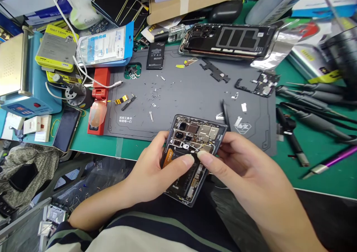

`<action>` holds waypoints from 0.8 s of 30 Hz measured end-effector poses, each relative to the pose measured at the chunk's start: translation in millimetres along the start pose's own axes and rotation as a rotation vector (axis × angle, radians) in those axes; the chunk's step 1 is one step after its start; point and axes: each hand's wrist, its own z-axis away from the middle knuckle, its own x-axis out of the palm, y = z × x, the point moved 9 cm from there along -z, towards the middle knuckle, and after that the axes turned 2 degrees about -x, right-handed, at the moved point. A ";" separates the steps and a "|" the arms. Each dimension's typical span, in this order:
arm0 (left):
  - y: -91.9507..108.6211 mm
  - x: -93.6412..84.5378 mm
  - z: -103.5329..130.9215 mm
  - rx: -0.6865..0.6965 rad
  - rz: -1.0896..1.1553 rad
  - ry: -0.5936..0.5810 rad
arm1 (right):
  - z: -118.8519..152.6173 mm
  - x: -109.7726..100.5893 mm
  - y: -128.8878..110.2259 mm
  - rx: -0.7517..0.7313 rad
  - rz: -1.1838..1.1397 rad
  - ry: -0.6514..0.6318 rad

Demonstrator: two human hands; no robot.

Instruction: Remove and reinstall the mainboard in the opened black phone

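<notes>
An opened smartphone, its back cover off, is held tilted over the front edge of the bench. Its camera modules, metal shields and black battery show. My left hand grips the phone's left side, thumb lying across the battery. On the right side my right hand holds it too, with the thumb tip pressed near the middle, just below the cameras. Fingers of both hands behind the phone are hidden. A thin black pointed tool sticks out by the phone's upper right corner; whether my right hand holds it I cannot tell.
A grey work mat carries tiny screws, flex cables and a loose battery. Another opened phone lies at the back. Screwdrivers and a purple-handled knife lie right. A red clamp and blue machine stand left.
</notes>
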 end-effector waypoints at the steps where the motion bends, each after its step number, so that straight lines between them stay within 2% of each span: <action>1: 2.0 -1.9 -1.5 0.025 -0.038 0.022 | 0.3 2.0 0.1 -0.003 -0.011 -0.018; 10: 7.1 -7.2 -7.7 0.111 -0.128 0.126 | 4.9 5.7 -4.4 -0.038 0.039 -0.032; 18: 8.9 -4.5 -2.6 0.155 -0.067 0.042 | 3.6 5.4 -5.8 -0.056 0.065 -0.023; 24: 3.1 -3.6 0.1 0.126 -0.122 0.067 | 5.0 2.9 -7.7 -0.051 0.054 0.013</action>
